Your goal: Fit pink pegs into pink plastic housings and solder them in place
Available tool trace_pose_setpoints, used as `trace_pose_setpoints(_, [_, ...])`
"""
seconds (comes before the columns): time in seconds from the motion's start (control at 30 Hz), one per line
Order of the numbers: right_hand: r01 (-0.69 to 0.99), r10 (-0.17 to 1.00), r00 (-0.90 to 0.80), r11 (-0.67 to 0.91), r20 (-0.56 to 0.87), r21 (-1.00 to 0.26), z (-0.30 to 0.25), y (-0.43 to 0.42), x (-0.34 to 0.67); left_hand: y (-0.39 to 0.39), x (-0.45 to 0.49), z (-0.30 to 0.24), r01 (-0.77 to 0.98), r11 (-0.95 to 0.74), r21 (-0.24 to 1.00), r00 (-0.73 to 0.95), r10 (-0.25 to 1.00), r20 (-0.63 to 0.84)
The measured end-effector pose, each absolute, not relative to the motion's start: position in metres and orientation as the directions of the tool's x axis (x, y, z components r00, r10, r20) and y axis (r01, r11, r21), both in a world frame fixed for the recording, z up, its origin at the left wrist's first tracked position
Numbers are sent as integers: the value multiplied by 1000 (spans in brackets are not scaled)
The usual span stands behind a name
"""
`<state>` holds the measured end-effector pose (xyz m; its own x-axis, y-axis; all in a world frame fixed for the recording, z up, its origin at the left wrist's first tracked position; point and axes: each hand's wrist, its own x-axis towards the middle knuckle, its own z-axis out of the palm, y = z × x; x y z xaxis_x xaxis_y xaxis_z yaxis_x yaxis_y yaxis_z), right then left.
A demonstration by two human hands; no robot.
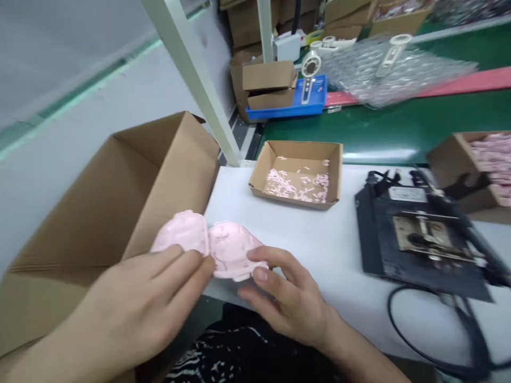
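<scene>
The person holds two moulded pieces side by side over the near edge of the white table (pixel 319 250), just in front of the open side of the large carton (pixel 120 197). The left hand (pixel 155 290) is closed on the left pink shell (pixel 179 236), fingers lying across its lower rim. The right hand (pixel 287 298) pinches the right pink shell (pixel 231 250) between thumb and forefinger. The two shells touch at their inner edges.

The step looks like sorting or pairing the shells, and it probably goes best with a light grip at the rims, since thin plastic may flex or mark. Holding both over the table rather than past its edge would guard against a drop.

The small tray (pixel 295 200) of pink bits sits at the far edge. The black fixture (pixel 415 239) and its cable (pixel 399 330) lie towards the right edge, well apart from the hands.
</scene>
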<state>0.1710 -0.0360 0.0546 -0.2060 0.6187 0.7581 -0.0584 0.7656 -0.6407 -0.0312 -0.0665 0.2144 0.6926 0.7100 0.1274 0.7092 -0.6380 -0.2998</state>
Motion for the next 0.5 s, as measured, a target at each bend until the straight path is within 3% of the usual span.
trace_pose_setpoints(0.07, [35,654,-210,748,727,-663,31,-41,199,-63,-15,172,609,-748,-265,787,611,85])
trace_pose_setpoints(0.27, [371,710,-297,702,639,-608,-25,-73,275,-62,-2,44,647,-761,40,697,612,375])
trace_pose_setpoints(0.5, [543,745,-304,648,594,-534,-40,-83,271,-59,3,-3,626,-753,203,556,613,561])
